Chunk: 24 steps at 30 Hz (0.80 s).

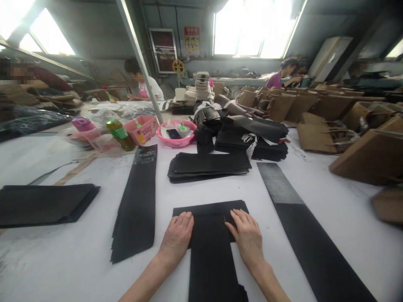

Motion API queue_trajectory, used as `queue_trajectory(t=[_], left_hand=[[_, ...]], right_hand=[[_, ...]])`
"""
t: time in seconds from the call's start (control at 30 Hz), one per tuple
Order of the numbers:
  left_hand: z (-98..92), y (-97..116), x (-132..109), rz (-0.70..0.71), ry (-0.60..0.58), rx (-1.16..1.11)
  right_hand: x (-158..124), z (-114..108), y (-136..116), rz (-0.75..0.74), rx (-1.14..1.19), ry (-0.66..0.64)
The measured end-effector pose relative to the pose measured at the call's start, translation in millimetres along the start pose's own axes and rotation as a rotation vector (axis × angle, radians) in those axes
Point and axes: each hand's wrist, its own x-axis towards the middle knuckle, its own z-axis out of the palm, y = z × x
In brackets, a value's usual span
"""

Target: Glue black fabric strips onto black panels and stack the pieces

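A long black strip [210, 264] lies lengthwise in front of me, its far end resting on a crosswise black strip [208, 207], so they form a T. My left hand [178, 235] is closed, its fingers pressed together at the left side of the join, on the black strip; the thumb is hidden. On the opposite side my right hand [247, 233] has its thumb apart from its fingers, the thumb tip at the lengthwise strip's edge and the fingertips on the crosswise strip. Part of another black stack [243, 292] shows beneath the near end.
Stacks of black strips lie left [138, 214], far left [44, 204] and ahead [209, 165]. A long black piece [317, 239] with a grey end is at right. Beyond are a pink basin [176, 143], a green bottle [121, 135] and brown bags [368, 153]. Several people work behind.
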Motion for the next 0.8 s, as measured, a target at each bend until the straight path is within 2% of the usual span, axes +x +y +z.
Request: queue_trajectory(t=[0.13,0.27,0.47,0.63,0.8], left_hand=[[-3.0,1,0,-0.026,0.034,-0.067],[-6.9,1,-1,-0.052,0.074,-0.133],[-12.7,-2,-5,-0.144,0.148,-0.37],[-36.5,-1,3,-0.232,0.212,-0.597],[-61.2,8,21,-0.147,0.174,-0.786]], right_hand=[[21,-10,-19,-0.072,0.07,-0.129],[43,-9,-34,-0.086,0.076,-0.221],[62,-12,-28,-0.06,0.17,-0.397],[64,-30,-27,-0.039,0.277,-0.476],[63,-57,-33,-0.086,0.323,-0.492]])
